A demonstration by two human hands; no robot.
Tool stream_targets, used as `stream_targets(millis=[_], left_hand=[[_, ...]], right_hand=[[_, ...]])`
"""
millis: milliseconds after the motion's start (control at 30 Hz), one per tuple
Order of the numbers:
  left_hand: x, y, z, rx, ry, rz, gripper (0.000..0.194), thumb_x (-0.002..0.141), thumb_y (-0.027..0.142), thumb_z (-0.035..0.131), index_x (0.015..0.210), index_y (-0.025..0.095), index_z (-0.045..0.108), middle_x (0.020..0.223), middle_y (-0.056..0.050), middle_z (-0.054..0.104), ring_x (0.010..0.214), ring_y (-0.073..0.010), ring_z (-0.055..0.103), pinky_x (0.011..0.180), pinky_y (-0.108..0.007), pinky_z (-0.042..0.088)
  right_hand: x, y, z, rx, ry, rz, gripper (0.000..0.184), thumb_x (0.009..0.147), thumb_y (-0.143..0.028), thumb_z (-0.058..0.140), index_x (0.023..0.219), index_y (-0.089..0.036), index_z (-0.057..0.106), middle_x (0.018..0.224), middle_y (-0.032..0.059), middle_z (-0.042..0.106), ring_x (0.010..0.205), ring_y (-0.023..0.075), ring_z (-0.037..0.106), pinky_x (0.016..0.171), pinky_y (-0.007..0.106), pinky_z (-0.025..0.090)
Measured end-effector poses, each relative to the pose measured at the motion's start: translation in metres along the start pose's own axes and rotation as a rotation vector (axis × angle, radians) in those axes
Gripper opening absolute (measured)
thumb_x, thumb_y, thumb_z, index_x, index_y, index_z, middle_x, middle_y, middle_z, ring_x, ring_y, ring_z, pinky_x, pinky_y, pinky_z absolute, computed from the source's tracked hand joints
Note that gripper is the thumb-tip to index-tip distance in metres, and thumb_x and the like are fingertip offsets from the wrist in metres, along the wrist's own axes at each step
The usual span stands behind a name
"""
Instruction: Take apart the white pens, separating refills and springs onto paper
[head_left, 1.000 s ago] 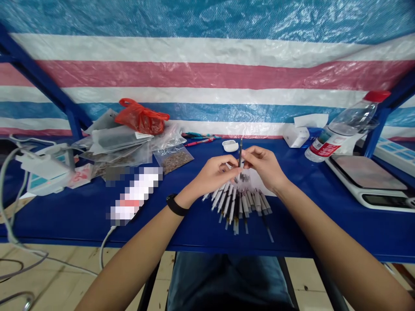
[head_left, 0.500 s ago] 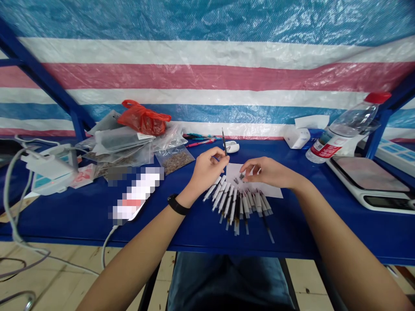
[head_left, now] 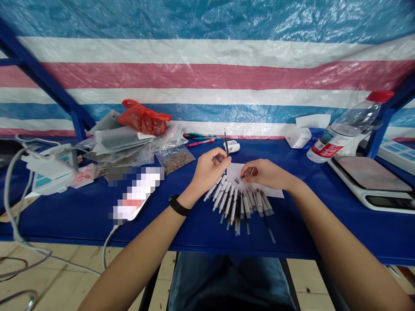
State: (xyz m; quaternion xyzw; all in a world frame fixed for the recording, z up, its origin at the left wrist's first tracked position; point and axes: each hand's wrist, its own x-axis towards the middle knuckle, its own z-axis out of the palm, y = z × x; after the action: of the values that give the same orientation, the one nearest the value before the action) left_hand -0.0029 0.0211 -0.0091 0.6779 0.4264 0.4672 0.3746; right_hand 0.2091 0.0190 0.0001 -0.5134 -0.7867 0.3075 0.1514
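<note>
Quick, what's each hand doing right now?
Left hand: closed, holding a slim dark rod.
Right hand: curled over the white paper; any hold can't be told.

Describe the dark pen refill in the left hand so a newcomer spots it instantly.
On the blue table, find the white paper sheet with pen parts fanned along its near side. Just left of that sheet, the left hand pinches the dark pen refill, thin tip upward. Unlike those pen parts, it is held up off the table.

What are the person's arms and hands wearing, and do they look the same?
The left hand and right hand have no gloves, and no sleeves show on either forearm. The difference: a black band circles the left wrist, while the right wrist looks bare.
</note>
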Motion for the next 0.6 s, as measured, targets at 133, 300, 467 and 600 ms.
stream_targets(millis=[133,300,467,600], left_hand=[[-0.0007,0.0007,0.0004,0.006,-0.002,-0.002,0.016,0.082,0.029,0.061,0.071,0.022,0.052,0.061,0.004,0.056,0.051,-0.012,0.053,0.056,-0.026,0.04],[-0.0009,0.0025,0.0012,0.023,-0.011,0.001,0.016,0.082,0.027,0.061,0.07,0.021,0.052,0.066,0.003,0.059,0.051,-0.0112,0.054,0.056,-0.026,0.04],[-0.0005,0.0008,0.0028,0.006,-0.012,0.011,0.016,0.081,0.029,0.061,0.071,0.021,0.052,0.068,0.003,0.059,0.051,-0.0105,0.054,0.056,-0.026,0.039],[-0.0009,0.0003,0.0035,0.006,-0.015,0.023,0.015,0.082,0.028,0.061,0.072,0.021,0.053,0.071,0.003,0.06,0.054,-0.0109,0.055,0.058,-0.026,0.04]], right_hand=[[-0.0004,-0.0017,-0.0008,0.003,0.044,0.003,0.01,0.08,-0.032,0.069,0.082,-0.023,0.074,0.075,0.0026,0.073,0.069,0.0194,0.063,0.065,0.031,0.045],[-0.001,-0.0012,-0.0012,-0.033,0.062,0.04,0.009,0.083,-0.029,0.065,0.084,-0.023,0.072,0.073,0.0016,0.071,0.065,0.0181,0.061,0.064,0.03,0.043],[0.0002,0.0016,0.0011,-0.039,0.037,0.063,0.007,0.083,-0.026,0.064,0.084,-0.023,0.07,0.071,0.0009,0.068,0.064,0.018,0.06,0.063,0.03,0.042],[0.0009,-0.0005,0.0028,-0.033,0.038,0.09,0.007,0.085,-0.027,0.064,0.086,-0.023,0.069,0.072,0.0017,0.068,0.064,0.018,0.059,0.063,0.03,0.042]])
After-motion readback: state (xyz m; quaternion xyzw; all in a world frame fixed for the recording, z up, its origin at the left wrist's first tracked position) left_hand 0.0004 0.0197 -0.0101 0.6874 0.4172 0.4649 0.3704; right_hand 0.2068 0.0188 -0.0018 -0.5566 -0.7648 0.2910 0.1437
